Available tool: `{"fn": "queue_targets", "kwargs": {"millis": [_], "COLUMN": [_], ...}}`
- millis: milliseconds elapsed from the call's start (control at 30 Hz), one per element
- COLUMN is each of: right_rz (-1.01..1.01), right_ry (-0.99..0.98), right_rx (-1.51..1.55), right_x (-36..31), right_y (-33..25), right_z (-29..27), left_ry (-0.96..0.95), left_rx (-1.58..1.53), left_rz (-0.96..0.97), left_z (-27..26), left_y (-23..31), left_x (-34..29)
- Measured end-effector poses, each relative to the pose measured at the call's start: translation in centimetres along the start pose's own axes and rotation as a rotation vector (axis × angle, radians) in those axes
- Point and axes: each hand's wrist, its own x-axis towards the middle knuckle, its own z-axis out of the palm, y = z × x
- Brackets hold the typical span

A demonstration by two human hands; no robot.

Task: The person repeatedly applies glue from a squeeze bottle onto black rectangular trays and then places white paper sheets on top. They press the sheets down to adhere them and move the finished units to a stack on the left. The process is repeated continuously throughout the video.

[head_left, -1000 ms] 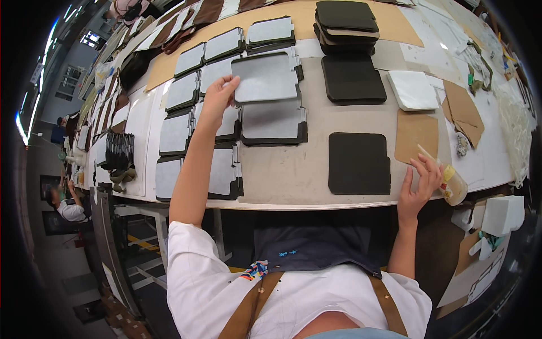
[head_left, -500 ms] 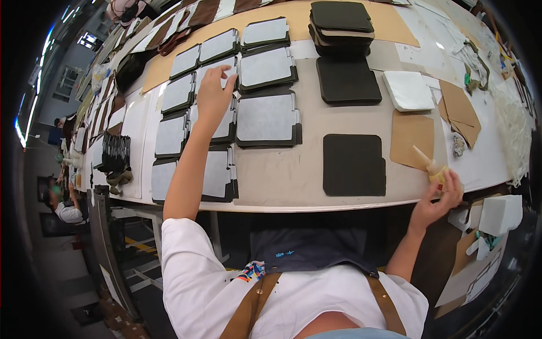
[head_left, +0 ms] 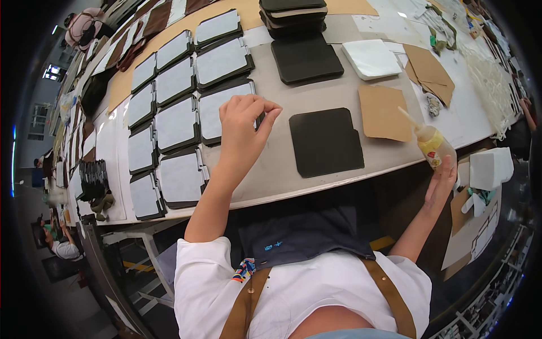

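Observation:
My left hand (head_left: 248, 127) hovers over the table beside the rows of grey-white panels with dark edges (head_left: 176, 129). Its fingers are curled, thumb and index tips together, with nothing visible between them. At the right, my right hand (head_left: 441, 183) grips the lower part of a squeeze bottle (head_left: 433, 144) with a long pointed nozzle and a yellow label. The nozzle points up and left, close to a tan sheet (head_left: 385, 114). Between my hands a single dark panel (head_left: 326, 142) with a stepped right edge lies flat near the table edge.
Behind the single panel lie another dark panel pile (head_left: 306, 58) and a taller stack (head_left: 293, 17). A white pad (head_left: 371, 59) and brown card pieces (head_left: 429, 73) lie further right. Bundled dark straps (head_left: 94, 179) sit at the left. Below the right edge is a white block (head_left: 491, 168).
My left hand has moved right, off the panel rows, and its fingers have drawn together. My right hand still holds the bottle, now more fully in view. The whole view has shifted and turned.

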Motion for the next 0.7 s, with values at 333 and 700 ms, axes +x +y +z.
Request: {"fn": "queue_targets", "kwargs": {"millis": [333,700], "right_rz": [-0.2,-0.21], "right_ry": [-0.112,0.01], "right_rx": [-0.001,0.099], "right_x": [-3.2,-3.9], "right_y": [-5.5,-4.4], "right_z": [10.5,11.3], "left_ry": [0.097,-0.309], "left_rx": [-0.09,-0.074], "left_rz": [0.091,0.394], "left_z": [2.6,7.7], "left_y": [-1.5,5.4], "left_x": [-1.3,-3.9]}}
